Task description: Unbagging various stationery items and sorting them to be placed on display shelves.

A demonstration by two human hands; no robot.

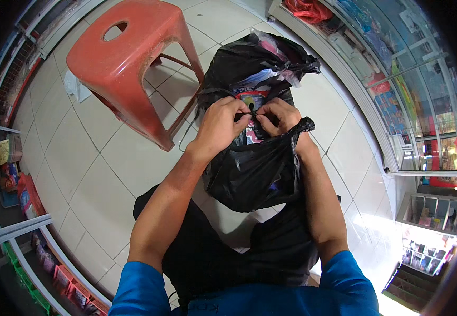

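Observation:
A full black plastic bag [252, 173] stands on the tiled floor between my knees. Over its middle, my left hand [224, 118] and my right hand [277, 116] pinch black plastic between thumbs and fingertips, almost touching each other. A small knot or twist of plastic sits where the fingertips meet. Beneath my hands, colourful printed packaging [254, 136] shows through the bag's gap. Towards the far end, a tied knot [287, 65] joins black and clear plastic. One loose black corner [305, 125] sticks up over my right wrist. Most of the contents are hidden.
A red plastic stool [129, 51] stands close on the left, with a white plastic bag [75, 86] behind it. A glass display cabinet [406, 87] lines the right side. Shelving with red baskets [68, 280] runs along the left. Pale floor tiles [90, 166] lie between.

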